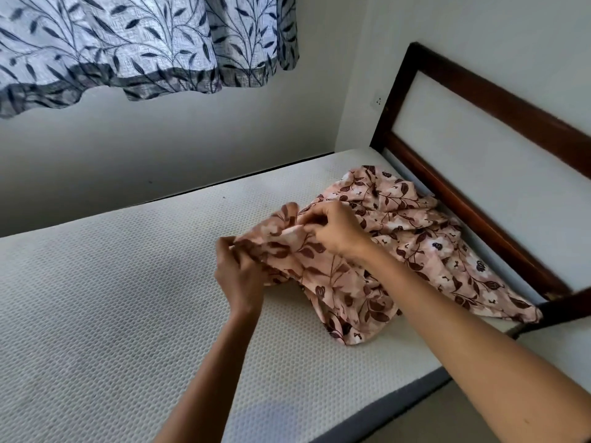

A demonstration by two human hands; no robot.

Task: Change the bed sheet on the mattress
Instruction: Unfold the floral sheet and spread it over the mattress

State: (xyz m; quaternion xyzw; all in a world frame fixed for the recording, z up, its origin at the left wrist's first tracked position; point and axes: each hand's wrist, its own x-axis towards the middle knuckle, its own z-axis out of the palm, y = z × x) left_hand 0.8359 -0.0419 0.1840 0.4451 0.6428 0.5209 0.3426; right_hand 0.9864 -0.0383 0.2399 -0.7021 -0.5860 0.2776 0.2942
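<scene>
A bare mattress [112, 298] fills the lower frame below a curtain [144, 43] at upper left, and at centre right the bunched sheet [399, 244] lies by the headboard [479, 193], left hand [238, 276] and right hand [332, 230] both pinching its edge, seemingly hunting a corner to spread.

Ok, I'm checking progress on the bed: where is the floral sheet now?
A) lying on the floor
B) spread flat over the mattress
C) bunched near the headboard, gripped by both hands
C: the floral sheet lies crumpled on the bare mattress by the headboard, left hand and right hand gripping it.
</scene>
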